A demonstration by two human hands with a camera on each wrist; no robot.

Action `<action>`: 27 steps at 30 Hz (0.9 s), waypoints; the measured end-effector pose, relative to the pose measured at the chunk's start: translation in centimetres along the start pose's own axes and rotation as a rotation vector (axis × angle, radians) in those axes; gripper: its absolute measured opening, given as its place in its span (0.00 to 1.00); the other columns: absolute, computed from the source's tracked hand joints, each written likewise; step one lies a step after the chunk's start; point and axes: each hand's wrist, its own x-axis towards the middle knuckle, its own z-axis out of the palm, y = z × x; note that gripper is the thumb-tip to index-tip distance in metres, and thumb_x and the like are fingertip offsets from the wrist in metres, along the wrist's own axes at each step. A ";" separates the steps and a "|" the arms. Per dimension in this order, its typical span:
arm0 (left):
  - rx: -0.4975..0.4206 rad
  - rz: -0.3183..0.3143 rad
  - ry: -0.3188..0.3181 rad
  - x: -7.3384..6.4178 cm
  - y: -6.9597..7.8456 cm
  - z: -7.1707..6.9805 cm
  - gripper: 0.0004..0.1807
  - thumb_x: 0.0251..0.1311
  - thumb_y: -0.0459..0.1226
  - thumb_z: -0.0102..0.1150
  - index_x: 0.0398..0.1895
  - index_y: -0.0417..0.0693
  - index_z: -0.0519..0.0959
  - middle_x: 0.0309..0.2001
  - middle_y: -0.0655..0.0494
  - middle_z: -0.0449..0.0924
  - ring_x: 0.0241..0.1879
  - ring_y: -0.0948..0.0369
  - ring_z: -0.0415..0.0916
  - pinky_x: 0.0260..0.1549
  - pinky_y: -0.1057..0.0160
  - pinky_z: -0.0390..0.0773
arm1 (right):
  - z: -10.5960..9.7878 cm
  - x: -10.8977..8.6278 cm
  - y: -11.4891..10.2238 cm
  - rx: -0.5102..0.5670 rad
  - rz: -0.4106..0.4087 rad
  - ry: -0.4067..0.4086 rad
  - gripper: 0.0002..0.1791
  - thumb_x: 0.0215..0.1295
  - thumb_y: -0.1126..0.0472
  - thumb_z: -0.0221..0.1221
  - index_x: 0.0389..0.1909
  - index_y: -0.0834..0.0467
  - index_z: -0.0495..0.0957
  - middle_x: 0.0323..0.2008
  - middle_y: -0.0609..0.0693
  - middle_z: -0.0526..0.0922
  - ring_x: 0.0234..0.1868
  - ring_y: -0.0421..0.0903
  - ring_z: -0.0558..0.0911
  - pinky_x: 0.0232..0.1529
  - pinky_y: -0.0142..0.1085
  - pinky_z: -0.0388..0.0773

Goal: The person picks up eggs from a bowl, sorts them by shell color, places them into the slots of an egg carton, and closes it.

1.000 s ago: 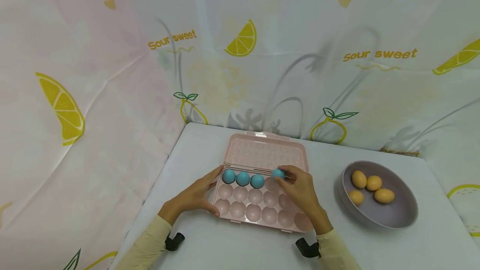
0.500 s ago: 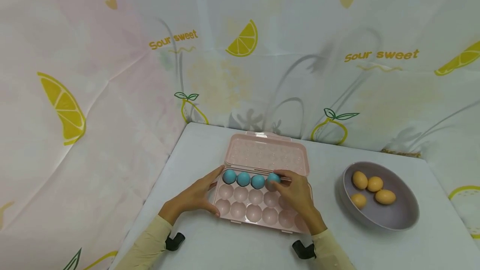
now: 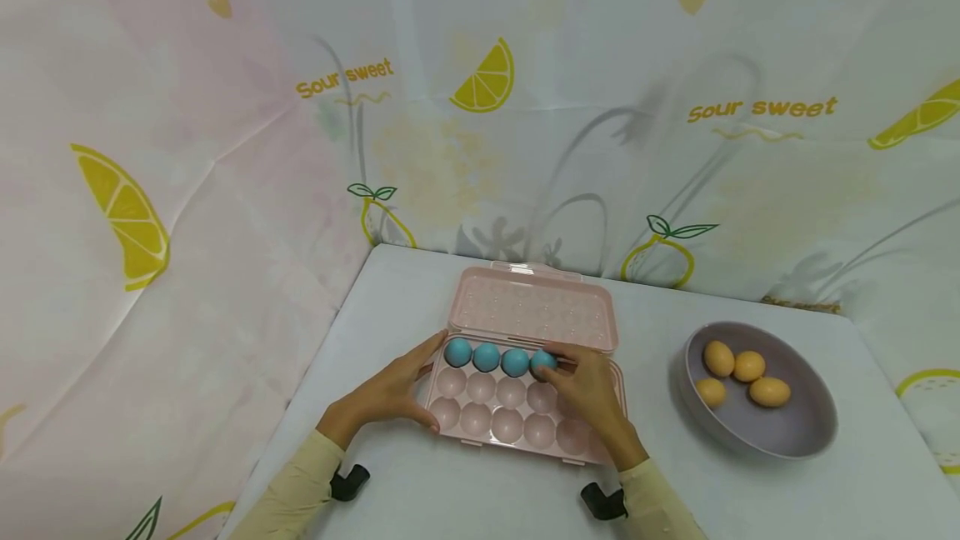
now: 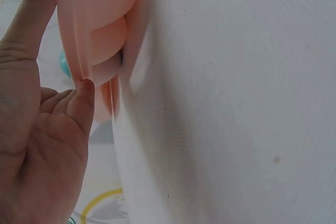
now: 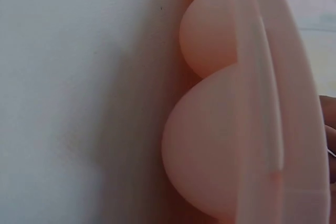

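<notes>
A pink egg box [image 3: 512, 394] lies unfolded on the table, its lid [image 3: 532, 307] tipped back behind it. My left hand [image 3: 390, 390] grips the box's left side, thumb at the front corner and fingers toward the back corner. In the left wrist view, that hand [image 4: 52, 124] lies along the box's rim. My right hand [image 3: 592, 382] pinches a blue egg [image 3: 542, 362] in the fourth cup of the back row. Three more blue eggs [image 3: 486, 357] fill the cups to its left. The right wrist view mostly shows the box's rounded cups [image 5: 210, 140] from outside.
To the right stands a grey-purple bowl [image 3: 795, 432] with several brown eggs [image 3: 769, 392] in it. The white table [image 3: 420, 490] meets a lemon-printed cloth [image 3: 570, 148] at the back and left.
My right hand has moved left and down with the blue egg, from above the back row into the fourth cup. The left hand stays on the box.
</notes>
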 end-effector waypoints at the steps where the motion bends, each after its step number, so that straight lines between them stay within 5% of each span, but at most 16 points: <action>1: -0.001 0.000 0.000 0.0 0.0 0.0 0.78 0.24 0.48 0.85 0.78 0.46 0.40 0.78 0.52 0.41 0.75 0.62 0.43 0.65 0.64 0.64 | 0.0 0.0 0.0 -0.006 0.008 0.000 0.22 0.53 0.64 0.72 0.51 0.61 0.83 0.47 0.55 0.84 0.47 0.51 0.85 0.45 0.35 0.84; 27: 0.013 -0.004 -0.002 0.0 -0.3 0.0 0.79 0.23 0.50 0.85 0.79 0.48 0.40 0.78 0.54 0.42 0.74 0.63 0.43 0.65 0.65 0.64 | 0.6 -0.3 0.0 -0.126 0.024 -0.007 0.23 0.53 0.64 0.72 0.51 0.61 0.82 0.48 0.56 0.83 0.48 0.52 0.84 0.47 0.39 0.83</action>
